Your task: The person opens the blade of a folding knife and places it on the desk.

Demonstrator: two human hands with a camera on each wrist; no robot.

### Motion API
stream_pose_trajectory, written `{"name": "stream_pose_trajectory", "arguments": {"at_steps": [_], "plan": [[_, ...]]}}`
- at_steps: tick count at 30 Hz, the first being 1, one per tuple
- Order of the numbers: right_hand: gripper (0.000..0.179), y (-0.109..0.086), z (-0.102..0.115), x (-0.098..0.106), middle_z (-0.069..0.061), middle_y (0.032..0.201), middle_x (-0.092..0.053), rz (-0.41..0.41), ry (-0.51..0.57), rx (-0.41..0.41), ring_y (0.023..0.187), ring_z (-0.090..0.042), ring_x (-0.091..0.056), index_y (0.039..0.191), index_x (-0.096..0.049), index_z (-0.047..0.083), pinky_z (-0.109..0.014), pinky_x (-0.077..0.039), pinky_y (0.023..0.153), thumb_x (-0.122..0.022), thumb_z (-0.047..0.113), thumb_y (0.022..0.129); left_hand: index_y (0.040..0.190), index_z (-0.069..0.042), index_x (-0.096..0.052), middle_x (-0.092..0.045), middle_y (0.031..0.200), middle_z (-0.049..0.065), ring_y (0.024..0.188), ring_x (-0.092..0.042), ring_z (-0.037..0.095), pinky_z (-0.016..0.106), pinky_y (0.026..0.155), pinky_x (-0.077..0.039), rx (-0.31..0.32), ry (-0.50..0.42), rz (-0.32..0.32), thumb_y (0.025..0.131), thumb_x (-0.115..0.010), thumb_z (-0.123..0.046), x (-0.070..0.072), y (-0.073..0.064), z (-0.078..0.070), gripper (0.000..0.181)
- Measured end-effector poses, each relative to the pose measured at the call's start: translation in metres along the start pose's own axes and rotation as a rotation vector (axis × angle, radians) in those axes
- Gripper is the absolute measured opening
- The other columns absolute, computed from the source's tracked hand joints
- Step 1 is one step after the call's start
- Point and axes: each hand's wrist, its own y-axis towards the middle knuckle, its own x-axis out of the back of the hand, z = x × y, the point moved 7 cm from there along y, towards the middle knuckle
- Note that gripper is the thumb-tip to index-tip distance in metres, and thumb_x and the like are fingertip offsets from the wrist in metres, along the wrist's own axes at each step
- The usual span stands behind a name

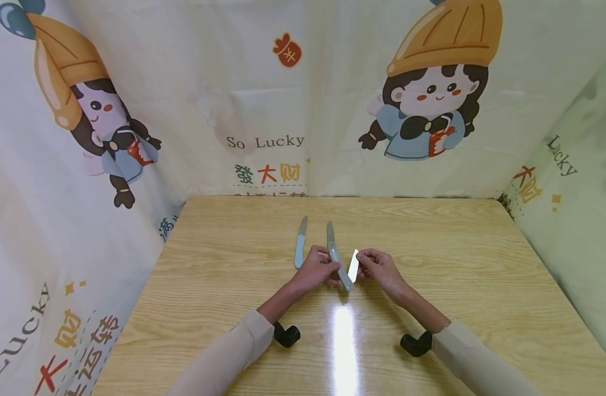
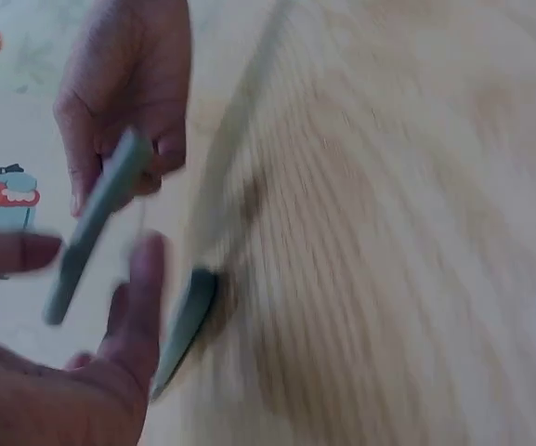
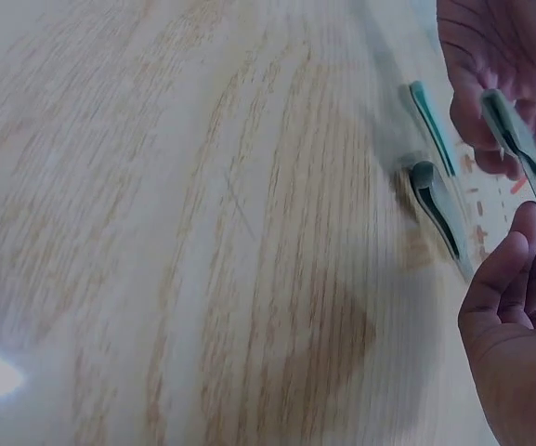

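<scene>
A folding knife is held between both hands, its handle and bright blade forming a V in the head view. My left hand grips the handle between thumb and fingers. At the blade's other end, my right hand pinches it with thumb and fingertips; the thin blade shows edge-on in the right wrist view. Just beyond my left hand lies a second, grey-handled knife, blade out and pointing away, its lower handle overlapped by the held knife. Left of it lies a light-blue-handled knife, also unfolded.
Everything is over a wood-grain table. A printed cloth hangs behind the far edge and along both sides. Black curved pieces sit at both wrists by the sleeves. A bright light reflection lies on the table between the forearms.
</scene>
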Motion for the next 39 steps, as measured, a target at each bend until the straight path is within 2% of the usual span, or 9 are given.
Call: {"name": "stream_pose_trajectory", "arguments": {"at_steps": [3,6,8,10,12,16,23,32,39], "plan": [[0.029,-0.002,0.001,0.001,-0.007,0.085,-0.063,0.020,-0.034,-0.001,0.078,-0.016,-0.059,0.115,-0.056,-0.015,-0.027,-0.053,0.070,-0.051,0.013,0.108,0.150,0.002,-0.029,-0.050,0.136,0.017,0.119,-0.058,0.028,0.043,0.092,-0.052,-0.178,0.323,0.038,0.100,-0.062,-0.012,0.001,-0.005,-0.014,0.062],[0.030,-0.003,0.001,0.001,-0.006,0.083,-0.062,0.044,-0.062,-0.004,0.076,-0.015,-0.059,0.116,-0.057,-0.014,-0.028,-0.053,0.070,-0.052,0.014,0.108,0.150,-0.002,-0.042,-0.045,0.147,0.011,0.134,-0.045,0.025,0.041,0.103,-0.043,-0.447,0.730,0.091,0.097,-0.065,-0.013,-0.004,-0.015,-0.031,0.059],[0.031,-0.003,0.001,0.000,-0.006,0.083,-0.061,0.069,-0.069,-0.001,0.075,-0.014,-0.059,0.116,-0.057,-0.015,-0.029,-0.053,0.070,-0.052,0.015,0.108,0.143,-0.005,-0.053,-0.047,0.147,0.007,0.136,-0.043,0.024,0.040,0.104,-0.042,-0.617,0.938,0.127,0.094,-0.069,-0.016,-0.010,-0.022,-0.037,0.053],[0.032,-0.003,0.001,-0.001,-0.006,0.084,-0.061,0.090,-0.069,0.000,0.074,-0.013,-0.058,0.117,-0.057,-0.017,-0.029,-0.053,0.069,-0.052,0.014,0.108,0.136,-0.008,-0.060,-0.053,0.142,0.004,0.132,-0.047,0.022,0.040,0.101,-0.045,-0.749,1.069,0.154,0.092,-0.072,-0.020,-0.016,-0.028,-0.040,0.048],[0.033,-0.003,0.001,-0.003,-0.007,0.084,-0.061,0.105,-0.062,0.002,0.073,-0.014,-0.058,0.117,-0.056,-0.018,-0.030,-0.053,0.068,-0.052,0.014,0.108,0.131,-0.010,-0.065,-0.059,0.136,0.001,0.127,-0.051,0.020,0.039,0.097,-0.047,-0.834,1.150,0.158,0.092,-0.075,-0.026,-0.020,-0.032,-0.041,0.044],[0.035,-0.004,0.002,-0.004,-0.009,0.082,-0.058,0.121,-0.056,0.006,0.069,-0.016,-0.057,0.118,-0.054,-0.020,-0.032,-0.053,0.065,-0.051,0.014,0.109,0.121,-0.013,-0.071,-0.064,0.123,-0.001,0.119,-0.056,0.018,0.039,0.093,-0.048,-0.898,1.223,0.124,0.092,-0.078,-0.033,-0.023,-0.036,-0.040,0.036],[0.034,-0.006,0.003,0.000,-0.008,0.080,-0.056,0.095,-0.080,0.008,0.070,-0.019,-0.056,0.115,-0.057,-0.017,-0.032,-0.052,0.064,-0.052,0.016,0.108,0.112,-0.017,-0.075,-0.067,0.114,-0.004,0.110,-0.059,0.016,0.036,0.087,-0.047,-0.911,1.281,0.067,0.088,-0.081,-0.038,-0.022,-0.038,-0.038,0.032],[0.033,-0.008,0.003,0.013,-0.010,0.088,-0.060,0.070,-0.090,0.010,0.080,-0.018,-0.059,0.115,-0.058,-0.014,-0.037,-0.056,0.078,-0.052,0.017,0.109,0.102,-0.018,-0.075,-0.065,0.105,-0.005,0.099,-0.059,0.015,0.034,0.078,-0.044,-0.951,1.226,0.001,0.085,-0.084,-0.039,-0.017,-0.042,-0.040,0.028],[0.033,-0.010,0.000,0.019,-0.011,0.088,-0.061,0.051,-0.063,-0.006,0.081,-0.021,-0.060,0.113,-0.057,-0.015,-0.035,-0.055,0.079,-0.050,0.017,0.109,0.097,-0.020,-0.075,-0.063,0.099,-0.006,0.095,-0.059,0.014,0.033,0.076,-0.043,-0.949,1.262,-0.034,0.085,-0.082,-0.045,-0.016,-0.044,-0.036,0.029]]}}
